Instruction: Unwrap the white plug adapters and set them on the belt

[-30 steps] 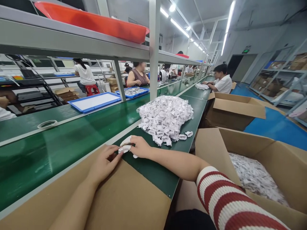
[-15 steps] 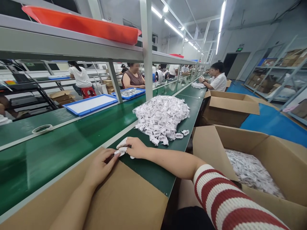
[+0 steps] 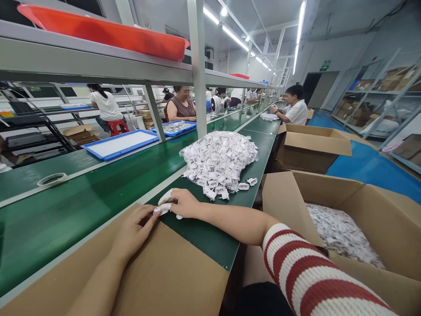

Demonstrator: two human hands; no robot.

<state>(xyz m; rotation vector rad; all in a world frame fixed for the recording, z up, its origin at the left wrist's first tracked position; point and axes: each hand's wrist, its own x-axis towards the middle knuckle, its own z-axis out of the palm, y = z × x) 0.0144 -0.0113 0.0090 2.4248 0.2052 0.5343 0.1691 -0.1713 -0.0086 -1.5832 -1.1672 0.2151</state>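
From my remote seat I have both hands between 7 and 8 o'clock of my view, fingertips meeting at the edge of the cardboard (image 3: 179, 263). My left hand (image 3: 131, 232) and right hand (image 3: 186, 202) both look pinched on a small white piece (image 3: 161, 209), though white coverings on my right fingers blur its outline. I judge the step in hand as close two-handed work on this piece; whether I am pressing or turning it, I can't tell. The next move would call for steady fingertips and even pressure. From the hands, the bag of white parts (image 3: 220, 158) sits at 2 o'clock on the green bench (image 3: 204, 226).
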